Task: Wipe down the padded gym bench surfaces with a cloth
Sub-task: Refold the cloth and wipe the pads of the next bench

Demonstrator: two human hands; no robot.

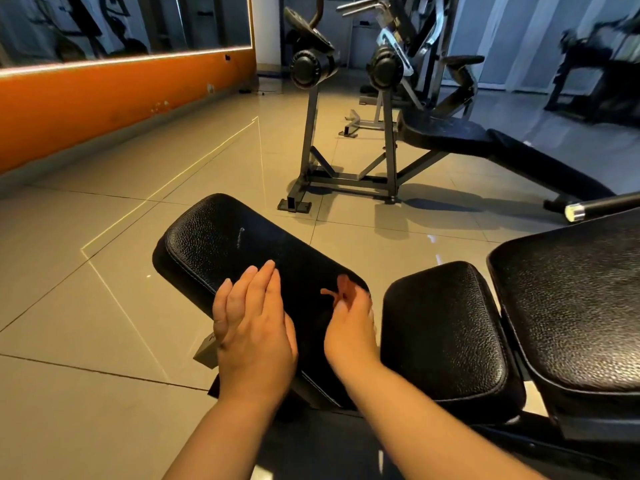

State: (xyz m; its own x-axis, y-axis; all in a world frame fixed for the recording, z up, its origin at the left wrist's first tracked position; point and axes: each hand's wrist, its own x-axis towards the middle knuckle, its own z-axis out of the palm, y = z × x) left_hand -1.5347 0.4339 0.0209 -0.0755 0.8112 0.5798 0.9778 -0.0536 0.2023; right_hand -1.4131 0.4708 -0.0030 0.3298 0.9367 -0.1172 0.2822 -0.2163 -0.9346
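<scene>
Back pad (571, 299) seen at right, long pad (242, 251) at centre, seat pad (443, 327) between them. Left hand (252, 327) held flat, fingers straight, over long pad's near half. Right hand (349, 327) blurred, grip cannot be told; small reddish scrap (341, 287) seen at its fingertips, possibly cloth. Long overlapping strokes advised, stitched seams included

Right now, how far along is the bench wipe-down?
Done: nothing I can confirm; the long pad carries a pale streak. In hand: the left hand is spread flat over that pad; the right hand is blurred, with something small and reddish at its fingertips, perhaps a cloth. Left: the small seat pad and the big back pad, neither touched by a hand.
</scene>
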